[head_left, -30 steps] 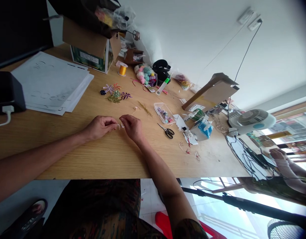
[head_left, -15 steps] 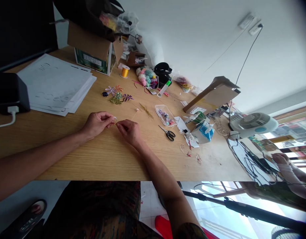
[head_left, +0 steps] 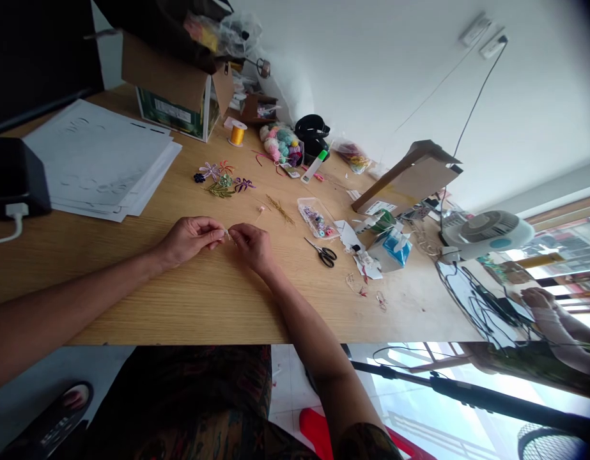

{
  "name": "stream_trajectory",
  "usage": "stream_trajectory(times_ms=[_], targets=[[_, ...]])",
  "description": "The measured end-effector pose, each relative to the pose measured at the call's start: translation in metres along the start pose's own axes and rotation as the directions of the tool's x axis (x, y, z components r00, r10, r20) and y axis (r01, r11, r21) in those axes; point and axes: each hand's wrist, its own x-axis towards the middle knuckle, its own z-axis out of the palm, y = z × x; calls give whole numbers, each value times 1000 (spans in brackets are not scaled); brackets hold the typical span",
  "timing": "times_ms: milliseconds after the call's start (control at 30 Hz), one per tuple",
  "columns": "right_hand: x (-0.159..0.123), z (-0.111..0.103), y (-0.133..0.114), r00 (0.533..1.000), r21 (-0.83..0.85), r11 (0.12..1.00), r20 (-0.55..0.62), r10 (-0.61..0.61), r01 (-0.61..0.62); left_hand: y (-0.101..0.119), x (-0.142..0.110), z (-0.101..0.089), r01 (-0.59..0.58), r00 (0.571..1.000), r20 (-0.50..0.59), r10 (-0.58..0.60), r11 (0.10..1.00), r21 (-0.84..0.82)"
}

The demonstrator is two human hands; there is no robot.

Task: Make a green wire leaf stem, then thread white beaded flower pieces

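Observation:
My left hand (head_left: pixel 189 239) and my right hand (head_left: pixel 253 245) meet fingertip to fingertip on the wooden table (head_left: pixel 194 300). Both pinch a tiny pale piece on thin wire (head_left: pixel 227 235) between them; it is too small to name with certainty. Beyond my hands lie several small beaded flowers (head_left: pixel 221 179) and a thin gold sprig (head_left: pixel 280 209). A clear box of beads (head_left: pixel 316 220) and black scissors (head_left: pixel 323 253) rest to the right of my right hand.
A paper stack (head_left: pixel 98 160) and a black device (head_left: pixel 11 179) lie at left. A cardboard box (head_left: pixel 174 96), yellow spool (head_left: pixel 236 133) and bag of pompoms (head_left: pixel 281 144) stand at the back. A fan (head_left: pixel 486 233), cables and another person's hand (head_left: pixel 539 299) are at right.
My hands stayed together at the same spot; the fingers shifted slightly around the small piece. The view wobbled a little.

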Motion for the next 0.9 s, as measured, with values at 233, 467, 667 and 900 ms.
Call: stream_trajectory(times_ms=[233,467,667,900], targets=[[-5,3,-10,996,-5,998,67,-57,58,4,2,0,60,979,-185,-82,990,-124],[-3,-4,-14,993,-130,986,-42,-113,107,-5,2,-2,40,993,-119,-25,991,128],[1,-5,-2,991,-42,998,-121,-49,44,-3,-2,1,-1,998,56,-7,990,142],[-1,4,0,1000,42,999,12,-5,4,2,-1,1,28,998,-45,-33,994,-107]])
